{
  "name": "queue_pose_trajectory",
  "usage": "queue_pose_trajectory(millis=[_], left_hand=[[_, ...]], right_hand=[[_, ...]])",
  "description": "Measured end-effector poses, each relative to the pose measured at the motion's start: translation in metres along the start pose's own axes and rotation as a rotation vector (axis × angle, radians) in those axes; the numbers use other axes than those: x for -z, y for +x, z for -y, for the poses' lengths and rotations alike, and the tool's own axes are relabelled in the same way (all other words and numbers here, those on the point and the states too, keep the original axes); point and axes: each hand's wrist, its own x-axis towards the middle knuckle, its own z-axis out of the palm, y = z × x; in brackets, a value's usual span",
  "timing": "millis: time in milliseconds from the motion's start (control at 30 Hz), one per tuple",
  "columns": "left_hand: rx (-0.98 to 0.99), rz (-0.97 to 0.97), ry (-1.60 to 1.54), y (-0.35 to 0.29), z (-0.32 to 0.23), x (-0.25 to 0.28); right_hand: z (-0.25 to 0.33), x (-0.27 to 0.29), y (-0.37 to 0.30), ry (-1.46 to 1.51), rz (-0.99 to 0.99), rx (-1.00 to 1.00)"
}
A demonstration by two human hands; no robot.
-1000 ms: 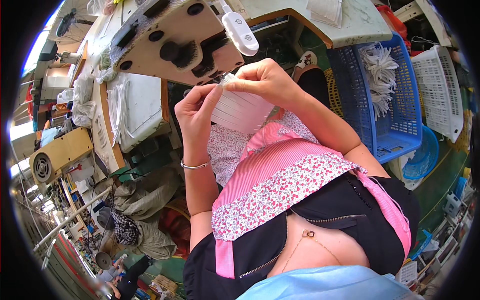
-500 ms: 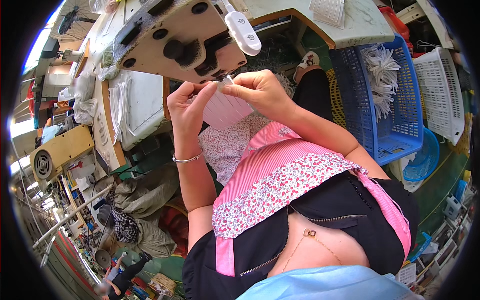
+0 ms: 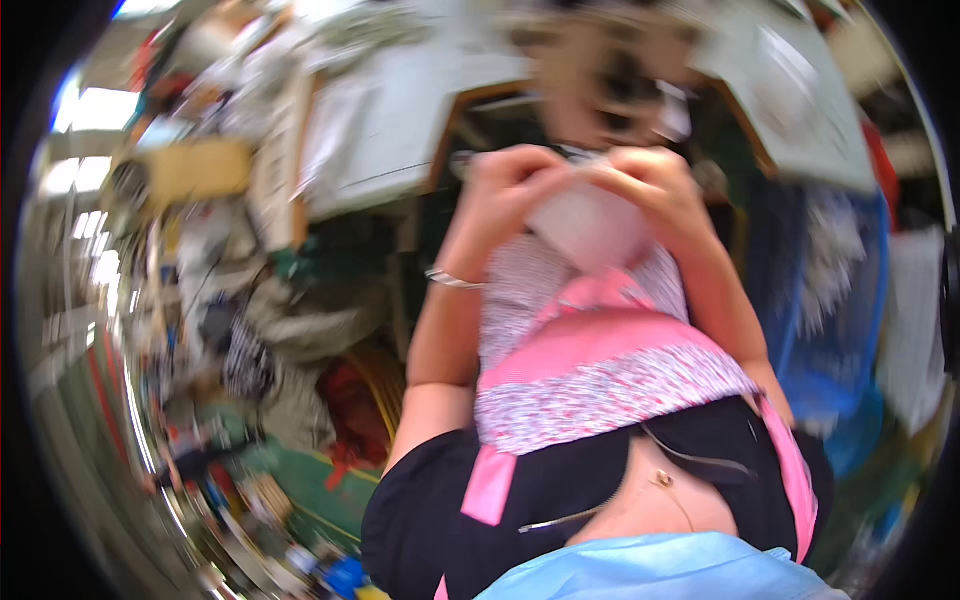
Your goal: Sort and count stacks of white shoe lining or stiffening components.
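Note:
My left hand [image 3: 508, 196] and my right hand [image 3: 655, 190] meet in front of me, with fingers closed in a pinch. Between them hangs a pale sheet of narrow white strips [image 3: 597, 228], gripped along its far edge and drooping over my lap. Motion blurs it, so the separate strips barely show. Just beyond my fingertips is a cream-coloured machine head [image 3: 612, 75], also smeared. Whether the sheet touches the machine cannot be made out. A pink apron with a flowered band [image 3: 620, 395] covers my lap below the sheet.
Pale worktops flank the machine; on the left worktop [image 3: 400, 150] lie white strips [image 3: 335, 130]. A blue crate [image 3: 830, 370] with a bundle of white strips [image 3: 830, 255] stands at the right, beside a white basket [image 3: 912, 320]. Grey cloth [image 3: 310, 325] lies at the left.
The view has swung, so machine, hands and crate appear further right and the picture is blurred. Both hands still pinch the sheet, now side by side just nearer than the machine.

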Motion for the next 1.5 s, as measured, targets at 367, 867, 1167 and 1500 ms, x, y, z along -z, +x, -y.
queue_pose_trajectory(millis=[367, 867, 1167, 1500], left_hand=[[-0.152, -0.044, -0.182, -0.002, 0.015, -0.026], [-0.121, -0.047, -0.168, -0.023, 0.011, -0.018], [0.026, -0.025, -0.289, -0.034, 0.01, -0.013], [0.018, 0.017, -0.497, -0.03, 0.027, -0.034]], right_hand=[[-0.017, 0.015, -0.009, 0.154, 0.011, -0.146], [-0.012, 0.013, -0.039, 0.251, 0.177, -0.291], [-0.031, 0.087, -0.07, 0.03, 0.332, -0.415], [-0.109, 0.108, -0.094, 0.555, -0.304, -0.355]])
